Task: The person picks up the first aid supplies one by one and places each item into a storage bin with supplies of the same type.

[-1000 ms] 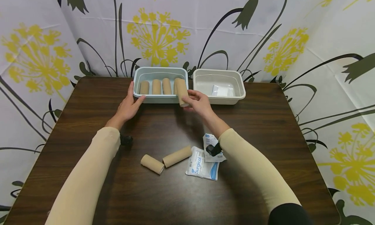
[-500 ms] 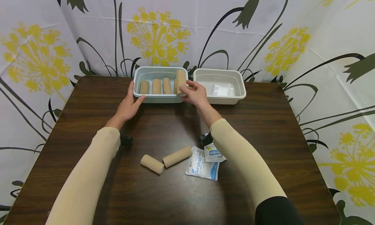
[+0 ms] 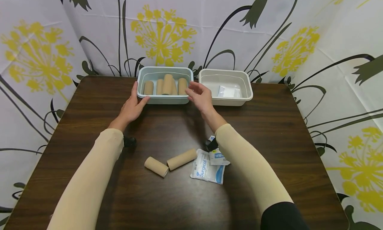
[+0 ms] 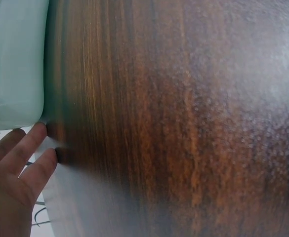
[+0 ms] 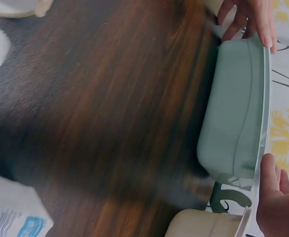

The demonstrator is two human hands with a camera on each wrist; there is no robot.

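A pale blue plastic bin (image 3: 164,100) holds several cardboard tubes, one tube (image 3: 167,84) lying over the others near the middle. At the bin's left end is my left hand (image 3: 130,107), fingers extended along its side and thumb at the front rim. In the left wrist view, the fingers of that left hand (image 4: 18,173) are spread at the bin's corner. My right hand (image 3: 201,97) hovers at the bin's front right corner, fingers loosely bent with nothing between them. From the right wrist, the same hand (image 5: 282,205) shows beside the bin's rim (image 5: 265,113).
A cream bin (image 3: 226,102) with a small white packet (image 3: 228,92) inside stands to the right. Nearer on the dark wooden table (image 3: 134,196) lie two more tubes, a short one (image 3: 156,167) and a longer one (image 3: 182,159), beside a Surgical packet (image 3: 206,170) and another packet (image 3: 219,158).
The tube in my right hand went up and into the blue bin and was let go; it now lies farther left, over the other tubes. My left hand stays at the bin's end.
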